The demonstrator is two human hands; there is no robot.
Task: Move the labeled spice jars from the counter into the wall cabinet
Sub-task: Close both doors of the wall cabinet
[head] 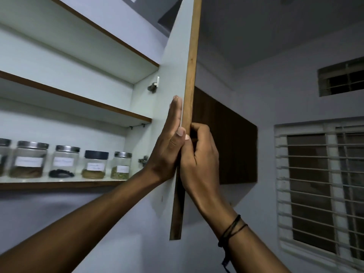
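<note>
At the centre of the frame our left hand [167, 146] lies flat against the pale inner face of the cabinet door [173, 75], fingers straight and together, pointing up, the thumb tip resting at the door's edge. Just right of it our right hand [199, 154] curls round the door's wooden edge: the fingers wrap behind onto the dark outer face and the thumb meets the left thumb at the edge, so this hand grips the door while the left only presses it. A dark cord bracelet [232, 227] circles the right wrist, lower right of centre.

The door stands open, edge-on to us, running from the top of the frame down to below centre. To its left, the spice jars [65, 164] stand in a row on the lowest shelf [59, 185] of the wall cabinet, at the left edge of the frame: glass jars with white labels, most with silver lids, one with a dark lid [96, 154]. Their writing is too blurred to read. Two upper shelves [78, 99] rise toward the upper left.

Right of the door hangs a dark wooden cabinet [232, 144]; a barred window [319, 186] fills the right edge, with a small vent [340, 76] above it.
</note>
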